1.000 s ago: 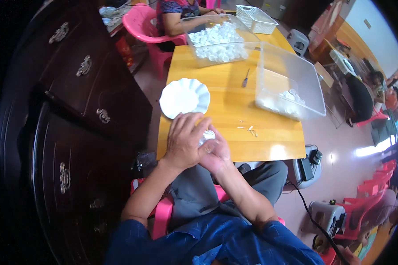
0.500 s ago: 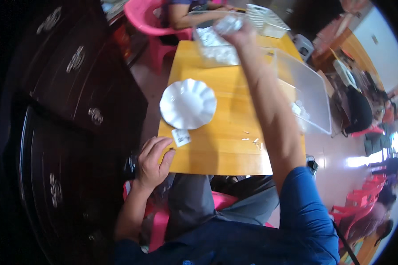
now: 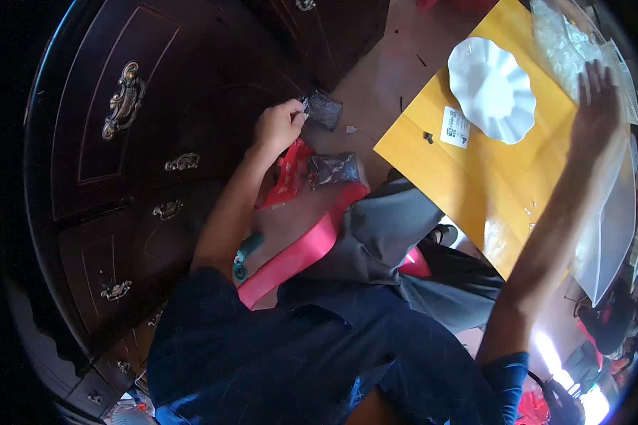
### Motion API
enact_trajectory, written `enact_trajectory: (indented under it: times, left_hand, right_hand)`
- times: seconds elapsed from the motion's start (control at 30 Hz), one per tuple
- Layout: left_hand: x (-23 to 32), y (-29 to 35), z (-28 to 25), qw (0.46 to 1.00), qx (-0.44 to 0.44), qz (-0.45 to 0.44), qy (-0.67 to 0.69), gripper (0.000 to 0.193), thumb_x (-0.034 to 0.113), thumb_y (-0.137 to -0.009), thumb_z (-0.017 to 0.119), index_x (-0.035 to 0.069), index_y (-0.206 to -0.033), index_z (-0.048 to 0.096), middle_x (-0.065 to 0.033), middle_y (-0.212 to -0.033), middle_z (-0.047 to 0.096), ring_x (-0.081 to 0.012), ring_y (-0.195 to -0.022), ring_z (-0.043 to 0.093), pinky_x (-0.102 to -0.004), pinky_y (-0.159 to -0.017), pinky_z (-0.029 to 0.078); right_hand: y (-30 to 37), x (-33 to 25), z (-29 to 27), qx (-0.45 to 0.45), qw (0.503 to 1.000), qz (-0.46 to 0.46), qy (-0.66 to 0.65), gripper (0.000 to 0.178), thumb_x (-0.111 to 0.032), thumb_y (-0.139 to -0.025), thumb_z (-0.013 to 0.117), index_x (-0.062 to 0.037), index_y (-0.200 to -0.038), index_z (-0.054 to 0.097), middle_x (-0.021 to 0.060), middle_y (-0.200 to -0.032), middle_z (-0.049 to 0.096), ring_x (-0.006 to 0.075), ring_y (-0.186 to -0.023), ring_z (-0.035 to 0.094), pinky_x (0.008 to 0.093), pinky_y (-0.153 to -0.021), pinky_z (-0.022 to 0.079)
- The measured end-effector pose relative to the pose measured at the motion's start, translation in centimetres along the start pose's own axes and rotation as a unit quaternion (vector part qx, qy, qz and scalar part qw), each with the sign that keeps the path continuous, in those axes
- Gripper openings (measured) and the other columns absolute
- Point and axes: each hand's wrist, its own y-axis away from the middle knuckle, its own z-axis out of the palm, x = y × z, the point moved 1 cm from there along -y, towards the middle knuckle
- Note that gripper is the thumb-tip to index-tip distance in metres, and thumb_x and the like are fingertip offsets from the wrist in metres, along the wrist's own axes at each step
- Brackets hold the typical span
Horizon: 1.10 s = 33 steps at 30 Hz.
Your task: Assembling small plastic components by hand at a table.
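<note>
My left hand (image 3: 280,127) is closed on the edge of a small clear plastic bag (image 3: 324,111) with dark contents. It hangs low beside the dark cabinet, left of the table. My right hand (image 3: 598,99), smeared by motion, has its fingers spread at the clear bin (image 3: 571,85) of crinkled clear packets; nothing shows in it. On the table, a white scalloped plate (image 3: 493,91) lies between the hands. A white printed label (image 3: 455,127) sits at the plate's near edge, with a small dark piece (image 3: 428,137) next to it.
Another plastic bag (image 3: 332,170) with dark contents lies low down by a red bag (image 3: 290,173). The dark cabinet (image 3: 213,78) with metal handles stands close on the left. A pink chair (image 3: 305,244) is beneath me. An empty-looking clear bin (image 3: 606,234) stands beyond my right forearm.
The view has swung left. My left hand has left the table's edge and taken hold of the dark-filled bag. My right hand no longer shows the clear packet it held.
</note>
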Motion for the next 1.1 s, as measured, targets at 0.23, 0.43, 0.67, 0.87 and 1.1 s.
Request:
enact_trajectory:
  times: [0.23,0.43,0.67,0.87,1.1]
  left_hand:
    - [-7.2,-2.4,5.1,0.942,-0.109,-0.195,-0.251,0.043,0.042,-0.086,0.074,0.011,-0.116,0.071,-0.0187,-0.112,0.072,-0.0390,-0.105,0.069,-0.0495,-0.089,0.056]
    - [-10.0,-4.3,9.9,0.907,-0.200,-0.249,-0.275,0.055,0.051,-0.082,0.076,0.008,-0.117,0.072,-0.0175,-0.122,0.070,-0.0344,-0.114,0.068,-0.0450,-0.095,0.056]
    - [-17.4,-4.9,14.7,0.939,-0.059,-0.260,-0.218,0.053,0.052,-0.080,0.078,0.011,-0.114,0.073,-0.0166,-0.117,0.072,-0.0356,-0.108,0.069,-0.0455,-0.090,0.056]
    - [-7.8,-6.8,10.9,0.969,-0.079,-0.112,-0.207,0.025,0.035,-0.084,0.074,0.013,-0.092,0.068,-0.0183,-0.097,0.072,-0.0432,-0.096,0.068,-0.0538,-0.080,0.055]
    - [3.9,-5.0,-5.9,0.987,-0.053,0.139,-0.058,0.015,0.017,-0.087,0.071,0.004,-0.092,0.066,-0.0213,-0.086,0.068,-0.0405,-0.082,0.069,-0.0462,-0.069,0.053]
  right_hand:
    - [20.9,0.2,1.5,-0.143,0.983,0.113,0.009,0.026,-0.019,-0.103,0.055,0.0038,-0.112,0.062,0.0140,-0.101,0.065,0.0211,-0.094,0.060,0.0341,-0.089,0.047]
    - [27.7,-1.5,-1.4,-0.147,0.966,0.205,0.063,0.019,-0.012,-0.105,0.055,0.0023,-0.113,0.063,0.0128,-0.100,0.072,0.0191,-0.093,0.068,0.0335,-0.088,0.054]
    - [29.5,-1.2,-2.4,-0.114,0.963,0.236,0.072,0.017,-0.011,-0.105,0.056,0.0017,-0.114,0.064,0.0109,-0.102,0.071,0.0179,-0.094,0.068,0.0324,-0.090,0.055]
    - [28.9,-0.5,-2.3,-0.127,0.969,0.206,0.053,0.018,-0.009,-0.105,0.056,0.0016,-0.116,0.064,0.0093,-0.102,0.071,0.0162,-0.097,0.066,0.0317,-0.092,0.052]
    - [29.0,0.2,0.2,-0.181,0.965,0.175,0.075,0.015,-0.003,-0.102,0.058,0.0014,-0.114,0.065,0.0075,-0.105,0.071,0.0129,-0.101,0.066,0.0286,-0.092,0.052]
